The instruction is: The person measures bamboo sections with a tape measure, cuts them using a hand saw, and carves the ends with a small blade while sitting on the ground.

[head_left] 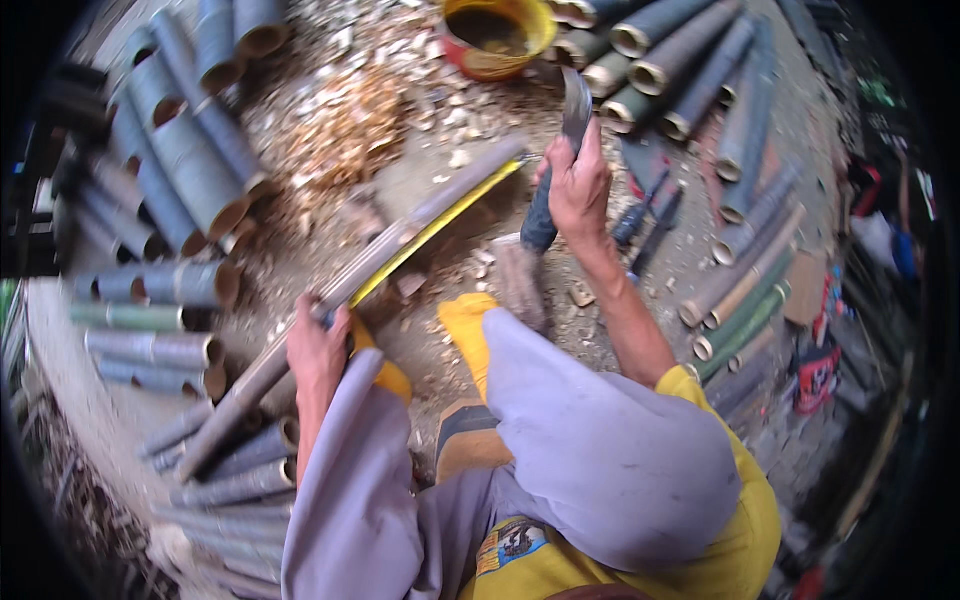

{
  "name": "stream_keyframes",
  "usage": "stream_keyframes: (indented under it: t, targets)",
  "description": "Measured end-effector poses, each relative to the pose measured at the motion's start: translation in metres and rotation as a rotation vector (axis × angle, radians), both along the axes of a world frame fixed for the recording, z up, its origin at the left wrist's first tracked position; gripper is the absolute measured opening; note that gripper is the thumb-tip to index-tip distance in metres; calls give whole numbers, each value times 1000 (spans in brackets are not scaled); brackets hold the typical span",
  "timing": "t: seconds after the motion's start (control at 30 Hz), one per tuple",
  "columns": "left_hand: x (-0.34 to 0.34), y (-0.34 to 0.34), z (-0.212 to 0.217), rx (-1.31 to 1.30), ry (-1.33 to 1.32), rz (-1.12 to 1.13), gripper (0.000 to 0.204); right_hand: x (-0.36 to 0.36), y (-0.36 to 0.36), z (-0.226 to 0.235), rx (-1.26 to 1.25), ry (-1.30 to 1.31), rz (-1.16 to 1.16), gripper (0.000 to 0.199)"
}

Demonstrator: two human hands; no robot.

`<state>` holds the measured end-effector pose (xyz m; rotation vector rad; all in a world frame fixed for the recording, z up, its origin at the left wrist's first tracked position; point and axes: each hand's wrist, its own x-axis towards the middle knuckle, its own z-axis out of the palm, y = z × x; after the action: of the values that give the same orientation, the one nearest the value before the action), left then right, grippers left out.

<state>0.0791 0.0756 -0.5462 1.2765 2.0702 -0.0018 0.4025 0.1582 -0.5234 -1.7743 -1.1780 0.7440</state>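
Chip-strewn ground (405, 185) spreads under everything. Cut bamboo tubes (190, 170) lie in bunches down the left side, and another stack (690, 50) spreads from the upper middle down the right, mostly grey, some green. The person's grey trousers (610, 450) and yellow shirt (740, 510) fill the lower part, knees bent and apart.

The pole (395, 240) slants from the lower left, past the left knee, to the upper middle — its low end beside the tubes on the left. A heap of shavings (345, 130) lies beyond it, and a red and yellow bucket (490, 68) stands at the top. Between the feet and the knife is a wood block (520, 285); a yellow sock (468, 330) shows just left of it.

The left hand (318, 345) is curled over the pole; a small dark thing at its fingers is too blurred to tell. The right hand (580, 190) is closed round the knife (577, 105), blade up, apart from the pole. The yellow tape (440, 232) stretches along the pole's right side.
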Motion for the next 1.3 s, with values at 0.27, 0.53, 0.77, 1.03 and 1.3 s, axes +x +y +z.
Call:
stream_keyframes:
  t: [0.27,0.53,0.77,1.03,1.3]
  targets:
    - [-4,-24,6,55,-543,31,24,99,-19,-71,-440,-450,-412,83]
    - [-64,-61,-20,62,-565,47,20,162,-4,-137,-414,-584,-425,74]
    - [-101,-128,-40,4,-360,173,43,118,-4,-127,-271,-795,-232,68]
    - [-72,-115,-43,459,-268,828,43,-63,-12,-22,31,-848,1088,77]
    - [-101,-98,-59,661,-997,1351,47,-72,2,-58,-47,-836,1253,67]
